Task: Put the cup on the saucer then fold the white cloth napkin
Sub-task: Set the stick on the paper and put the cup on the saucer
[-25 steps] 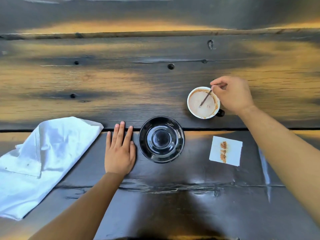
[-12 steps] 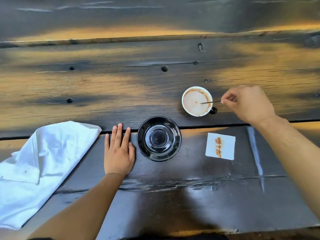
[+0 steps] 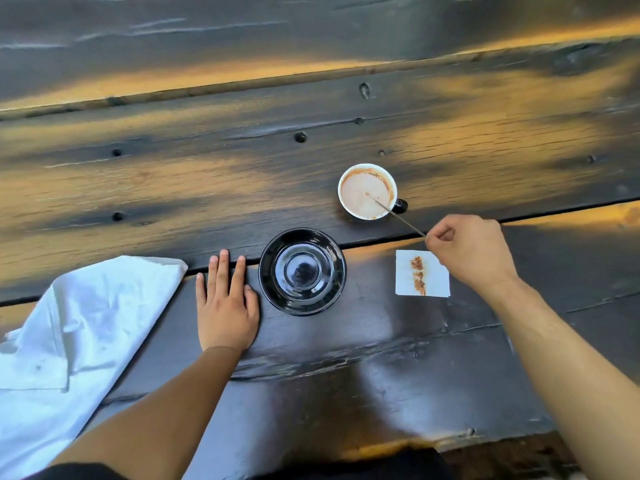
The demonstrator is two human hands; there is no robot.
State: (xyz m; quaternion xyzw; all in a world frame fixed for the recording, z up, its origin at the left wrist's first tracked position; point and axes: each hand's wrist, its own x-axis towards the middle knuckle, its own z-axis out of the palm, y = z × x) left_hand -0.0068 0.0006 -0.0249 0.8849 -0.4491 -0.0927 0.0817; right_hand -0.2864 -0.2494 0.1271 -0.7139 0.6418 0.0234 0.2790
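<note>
A white-lined cup with brown dregs stands on the wooden table, up and to the right of the empty black saucer. My right hand pinches the end of a thin metal stirrer whose tip still rests inside the cup. My left hand lies flat on the table, fingers apart, just left of the saucer. The crumpled white cloth napkin lies unfolded at the far left.
A small white paper square with brown stains lies right of the saucer, partly under my right hand. The dark plank table has a seam running across behind the saucer; its near edge is at the bottom.
My right hand has swung from beside the cup down toward me, over the paper square, tilting the stirrer with it. The left hand has stayed flat.
</note>
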